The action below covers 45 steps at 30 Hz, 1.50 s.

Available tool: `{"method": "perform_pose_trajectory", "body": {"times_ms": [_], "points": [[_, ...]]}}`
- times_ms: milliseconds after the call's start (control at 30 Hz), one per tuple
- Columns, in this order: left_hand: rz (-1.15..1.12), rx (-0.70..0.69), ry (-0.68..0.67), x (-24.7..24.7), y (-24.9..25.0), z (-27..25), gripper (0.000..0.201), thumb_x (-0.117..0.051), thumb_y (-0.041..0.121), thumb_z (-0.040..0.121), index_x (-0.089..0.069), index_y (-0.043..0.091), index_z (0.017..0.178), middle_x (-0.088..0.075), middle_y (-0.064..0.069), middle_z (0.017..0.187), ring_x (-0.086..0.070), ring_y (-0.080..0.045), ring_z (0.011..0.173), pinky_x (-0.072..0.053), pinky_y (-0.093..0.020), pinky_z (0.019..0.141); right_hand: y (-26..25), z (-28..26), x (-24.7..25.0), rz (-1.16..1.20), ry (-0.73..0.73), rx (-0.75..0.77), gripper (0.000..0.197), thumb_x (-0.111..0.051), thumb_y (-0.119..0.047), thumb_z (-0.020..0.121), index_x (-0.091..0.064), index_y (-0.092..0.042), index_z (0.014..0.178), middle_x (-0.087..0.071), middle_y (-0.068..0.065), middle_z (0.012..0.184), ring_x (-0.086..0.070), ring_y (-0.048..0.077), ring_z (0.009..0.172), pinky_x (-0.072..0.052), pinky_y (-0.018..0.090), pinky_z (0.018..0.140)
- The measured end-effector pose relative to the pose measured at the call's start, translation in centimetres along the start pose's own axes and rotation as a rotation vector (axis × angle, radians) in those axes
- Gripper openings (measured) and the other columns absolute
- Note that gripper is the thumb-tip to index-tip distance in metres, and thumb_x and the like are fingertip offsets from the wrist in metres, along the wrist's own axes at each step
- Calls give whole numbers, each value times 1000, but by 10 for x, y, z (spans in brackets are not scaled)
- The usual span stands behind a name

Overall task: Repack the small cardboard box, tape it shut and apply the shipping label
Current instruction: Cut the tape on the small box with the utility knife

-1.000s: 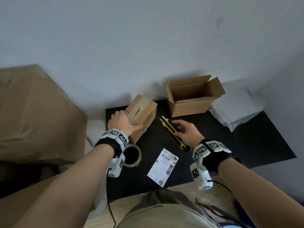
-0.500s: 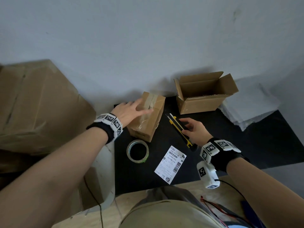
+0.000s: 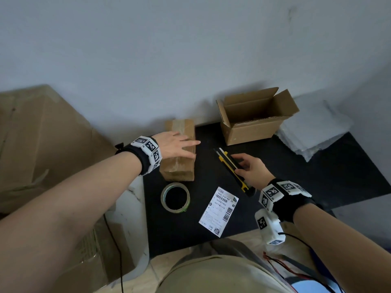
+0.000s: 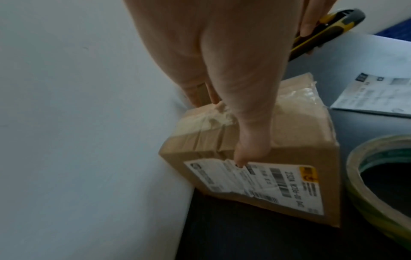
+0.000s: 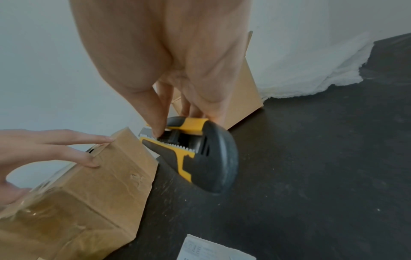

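The small cardboard box (image 3: 178,172) lies taped at the mat's back left, with an old printed label (image 4: 255,181) on its near side. My left hand (image 3: 186,146) rests on its top with straight fingers; in the left wrist view the thumb reaches over the near edge onto that label. My right hand (image 3: 243,166) grips a yellow and black utility knife (image 3: 229,163) just right of the box, and in the right wrist view its thumb sits on the slider (image 5: 169,137). A loose shipping label (image 3: 219,210) lies flat in front. A clear tape roll (image 3: 164,199) sits below the box.
An open, empty-looking cardboard box (image 3: 254,132) stands at the back against the wall. White foam sheets (image 3: 313,132) are stacked to its right. A large cardboard box (image 3: 42,134) fills the left side beyond the black mat (image 3: 317,176).
My left hand has turned the small box from a corner-on pose to lying lengthwise, and its fingers have flattened over the top. The right hand stays on the knife.
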State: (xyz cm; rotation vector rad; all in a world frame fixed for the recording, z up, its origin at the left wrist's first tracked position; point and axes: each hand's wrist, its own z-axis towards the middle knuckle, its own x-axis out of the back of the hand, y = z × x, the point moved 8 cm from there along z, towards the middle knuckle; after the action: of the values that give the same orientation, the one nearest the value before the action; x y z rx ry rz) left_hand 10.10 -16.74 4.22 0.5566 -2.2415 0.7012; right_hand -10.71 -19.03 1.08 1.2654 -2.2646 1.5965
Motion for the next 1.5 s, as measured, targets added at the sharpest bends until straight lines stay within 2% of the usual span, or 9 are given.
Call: {"method": "perform_pose_trajectory", "body": {"times_ms": [100, 233, 367, 467, 700, 800, 967, 1200, 1500], "points": [[-111, 85, -13, 4, -9, 2, 73, -54, 5, 88, -17, 26, 147, -11, -5, 157, -12, -22, 144, -16, -40, 117, -4, 2, 2, 8, 3, 7, 46, -58, -4, 89, -51, -24, 130, -54, -9, 93, -54, 7, 93, -42, 24, 81], [-213, 230, 64, 6, -23, 6, 108, -83, 25, 60, -17, 25, 145, -27, -4, 149, -22, -25, 139, -17, -45, 116, -8, 6, 5, 14, 12, 13, 47, -58, -3, 88, -50, -25, 130, -56, -7, 97, -56, 10, 97, -47, 27, 86], [-372, 415, 150, 8, -31, 2, 110, -84, 39, 57, -18, 22, 144, -31, -8, 143, -31, -26, 133, -18, -40, 114, -15, 8, 9, 27, 21, 41, 47, -58, -3, 88, -51, -25, 129, -57, -7, 96, -57, 9, 96, -48, 25, 83], [-496, 550, 210, 5, -33, -3, 110, -82, 44, 58, -18, 21, 144, -33, -9, 140, -35, -27, 129, -19, -42, 114, -18, 12, 12, 33, 47, 59, 47, -59, -4, 88, -52, -27, 129, -60, 1, 104, -58, 14, 100, -49, 33, 92], [-700, 796, 345, -5, -36, -21, 98, -80, 47, 57, -31, 12, 135, -43, -8, 130, -44, -28, 117, -39, -38, 99, -33, 18, 10, 50, 49, 85, 49, -58, -5, 89, -48, -29, 131, -58, 6, 115, -57, 19, 109, -49, 38, 96], [-697, 823, 358, -6, -35, -19, 96, -79, 51, 59, -32, 11, 134, -45, -8, 128, -47, -28, 115, -42, -38, 97, -43, 20, 5, 42, 36, 107, 49, -57, -5, 90, -46, -29, 131, -57, 6, 118, -55, 17, 110, -50, 37, 95], [-620, 825, 338, -2, -28, -10, 98, -76, 55, 64, -29, 10, 137, -44, -8, 131, -47, -27, 116, -41, -37, 99, -48, 25, 0, 49, 43, 144, 45, -56, -4, 90, -50, -28, 128, -57, 6, 116, -54, 12, 105, -47, 27, 90], [-577, 780, 273, -1, -21, 5, 99, -75, 55, 66, -27, 9, 140, -43, -10, 134, -45, -29, 120, -38, -38, 103, -32, 29, 3, 85, 54, 122, 46, -56, -2, 90, -50, -29, 127, -60, 4, 111, -59, 16, 106, -51, 36, 94], [-620, 785, 260, 2, -26, 8, 99, -76, 54, 66, -27, 11, 140, -42, -8, 135, -44, -28, 122, -38, -38, 104, -25, 35, 4, 62, 36, 101, 48, -55, -3, 90, -49, -30, 129, -58, 6, 120, -54, 19, 117, -48, 41, 99]]}}
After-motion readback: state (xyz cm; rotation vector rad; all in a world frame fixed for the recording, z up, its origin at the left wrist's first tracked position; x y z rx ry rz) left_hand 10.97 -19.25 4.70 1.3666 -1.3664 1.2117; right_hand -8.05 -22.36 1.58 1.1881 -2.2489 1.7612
